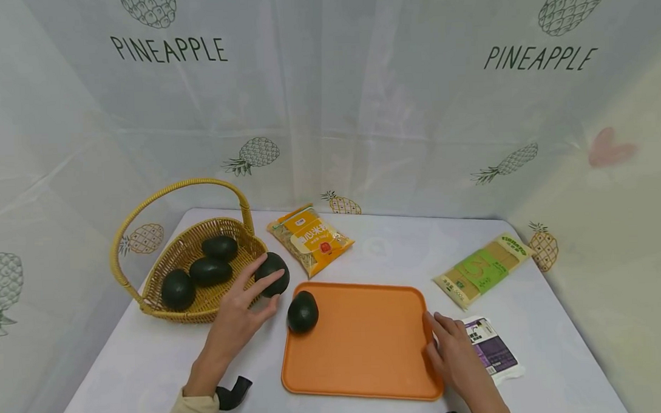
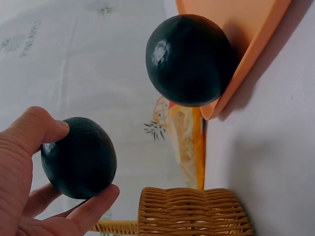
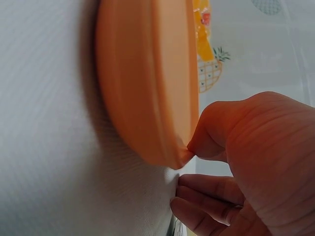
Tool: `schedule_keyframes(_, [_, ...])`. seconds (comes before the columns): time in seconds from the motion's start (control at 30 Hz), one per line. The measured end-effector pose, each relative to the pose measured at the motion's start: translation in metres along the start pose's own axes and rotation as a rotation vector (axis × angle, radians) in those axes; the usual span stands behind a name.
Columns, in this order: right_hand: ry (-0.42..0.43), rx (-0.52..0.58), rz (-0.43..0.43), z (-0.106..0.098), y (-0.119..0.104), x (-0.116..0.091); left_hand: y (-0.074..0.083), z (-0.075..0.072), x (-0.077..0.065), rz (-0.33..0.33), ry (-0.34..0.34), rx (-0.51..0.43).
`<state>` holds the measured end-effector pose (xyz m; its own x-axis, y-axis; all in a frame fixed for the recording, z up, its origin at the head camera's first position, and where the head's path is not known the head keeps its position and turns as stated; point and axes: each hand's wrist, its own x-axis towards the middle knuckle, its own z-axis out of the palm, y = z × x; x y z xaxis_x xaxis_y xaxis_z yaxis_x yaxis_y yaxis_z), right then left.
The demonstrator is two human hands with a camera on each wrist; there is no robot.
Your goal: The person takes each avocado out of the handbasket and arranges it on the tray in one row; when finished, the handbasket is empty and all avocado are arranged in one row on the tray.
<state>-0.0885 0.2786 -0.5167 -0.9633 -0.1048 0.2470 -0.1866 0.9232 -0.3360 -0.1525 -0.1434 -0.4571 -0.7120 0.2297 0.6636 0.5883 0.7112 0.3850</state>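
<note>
My left hand (image 1: 238, 316) holds a dark green avocado (image 1: 273, 275) between thumb and fingertips, at the right rim of the yellow wicker basket (image 1: 189, 318). The left wrist view shows this avocado (image 2: 81, 157) gripped from both sides. Another avocado (image 1: 302, 312) lies at the left edge of the orange tray (image 1: 362, 345). Inside the basket are three more avocados (image 1: 209, 271). At the tray's right edge my right hand (image 1: 456, 354) holds the rim, its thumb (image 3: 209, 132) pressed on it in the right wrist view; the other fingers are bent beside the tray.
Behind the tray lies an orange packet of grain (image 1: 312, 239). To the right are a green-and-yellow packet of noodles (image 1: 483, 271) and a white-and-purple packet (image 1: 494, 349), partly behind the right hand. The basket's tall handle (image 1: 177, 186) arches over it. A white curtain (image 1: 360, 108) hangs behind the table.
</note>
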Motion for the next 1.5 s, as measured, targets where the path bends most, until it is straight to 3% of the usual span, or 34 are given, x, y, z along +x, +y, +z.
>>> schedule_keyframes(0.67, [-0.043,0.011,0.023,-0.001,0.000,0.001,0.004,0.005,-0.001,-0.044,-0.030,-0.059])
schedule_keyframes(0.9, [-0.017,0.016,0.012,-0.001,-0.001,0.001,0.006,0.007,0.000,-0.037,-0.052,-0.081])
schedule_keyframes(1.3, [-0.021,0.019,0.017,-0.001,-0.001,0.001,0.012,0.005,0.001,-0.036,-0.185,-0.093])
schedule_keyframes(1.5, [-0.029,0.014,0.021,-0.001,0.000,0.001,0.015,0.005,0.002,-0.023,-0.203,-0.081])
